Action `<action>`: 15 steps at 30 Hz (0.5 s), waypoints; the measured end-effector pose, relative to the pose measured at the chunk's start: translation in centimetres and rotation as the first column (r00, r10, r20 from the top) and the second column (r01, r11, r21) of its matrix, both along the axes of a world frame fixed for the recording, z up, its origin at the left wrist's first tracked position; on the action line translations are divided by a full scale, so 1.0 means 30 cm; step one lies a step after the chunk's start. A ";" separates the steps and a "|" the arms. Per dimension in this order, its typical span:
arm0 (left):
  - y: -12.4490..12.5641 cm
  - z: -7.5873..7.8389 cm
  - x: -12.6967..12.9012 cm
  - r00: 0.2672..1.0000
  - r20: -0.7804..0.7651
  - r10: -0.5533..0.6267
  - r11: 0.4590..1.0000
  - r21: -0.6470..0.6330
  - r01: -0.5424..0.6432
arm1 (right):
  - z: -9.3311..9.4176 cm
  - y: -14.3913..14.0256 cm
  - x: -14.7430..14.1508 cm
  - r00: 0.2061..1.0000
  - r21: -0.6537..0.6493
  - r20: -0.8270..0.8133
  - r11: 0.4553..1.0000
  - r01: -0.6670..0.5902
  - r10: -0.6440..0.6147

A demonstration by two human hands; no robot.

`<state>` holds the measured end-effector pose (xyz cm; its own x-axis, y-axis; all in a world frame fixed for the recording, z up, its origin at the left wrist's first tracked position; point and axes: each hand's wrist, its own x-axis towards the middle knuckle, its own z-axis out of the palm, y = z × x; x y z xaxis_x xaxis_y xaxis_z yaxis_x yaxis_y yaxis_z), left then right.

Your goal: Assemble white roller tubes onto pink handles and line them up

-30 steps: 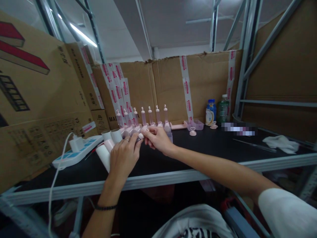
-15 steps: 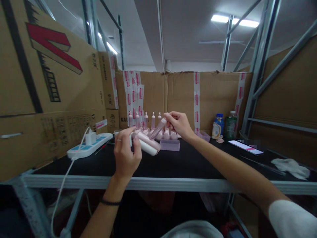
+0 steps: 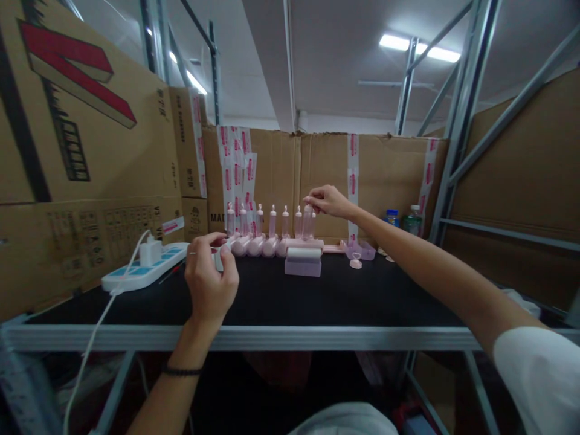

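My right hand (image 3: 327, 200) pinches the top of a pink tube (image 3: 308, 222), which stands upright at the right end of a row of several upright pink tubes (image 3: 272, 221) at the back of the black shelf (image 3: 353, 296). Pale pink caps (image 3: 258, 246) lie on their sides in front of the row. My left hand (image 3: 209, 276) hovers over the shelf's left part, fingers curled around a small white piece (image 3: 219, 260). A lilac block with a pale roll on top (image 3: 302, 261) sits between my hands.
A white and blue power strip (image 3: 144, 268) with a plugged charger lies at left, its cable hanging over the shelf edge. A small clear pink tray (image 3: 360, 249), a heart-shaped piece (image 3: 356, 263) and two bottles (image 3: 402, 221) stand at right. Taped cardboard walls enclose the shelf.
My right hand carried a pink tube back and stood it at the right end of the row. My left hand dropped lower and no longer holds the pale cap to the tube.
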<state>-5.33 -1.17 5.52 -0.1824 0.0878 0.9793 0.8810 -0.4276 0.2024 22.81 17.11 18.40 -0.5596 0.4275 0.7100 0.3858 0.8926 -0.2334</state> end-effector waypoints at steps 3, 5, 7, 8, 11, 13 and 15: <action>-0.001 0.001 0.001 1.000 0.004 0.004 1.000 -0.002 -0.004 | -0.015 0.022 -0.012 1.000 0.002 0.001 1.000 0.026 -0.026; -0.002 0.002 0.002 1.000 0.007 0.007 1.000 -0.005 -0.007 | -0.022 0.028 -0.015 0.999 0.009 0.001 0.999 0.034 -0.034; -0.003 0.003 0.002 1.000 0.005 0.008 1.000 -0.005 -0.008 | -0.025 0.029 -0.015 0.999 0.020 0.011 0.999 0.032 -0.033; -0.003 0.003 0.002 1.000 0.002 0.008 1.000 -0.004 -0.008 | -0.025 0.028 -0.014 0.999 0.026 0.018 0.999 0.029 -0.029; -0.003 0.003 0.003 1.000 0.001 0.013 1.000 -0.006 -0.013 | -0.016 0.031 -0.011 0.999 0.042 0.030 0.999 0.019 -0.020; -0.002 0.003 0.002 1.000 0.004 0.017 1.000 -0.010 -0.017 | -0.003 0.037 -0.007 0.999 0.058 0.036 0.998 0.015 -0.017; -0.001 0.003 0.002 1.000 0.009 0.020 1.000 -0.012 -0.020 | 0.014 0.046 -0.002 0.999 0.074 0.051 0.997 -0.002 -0.002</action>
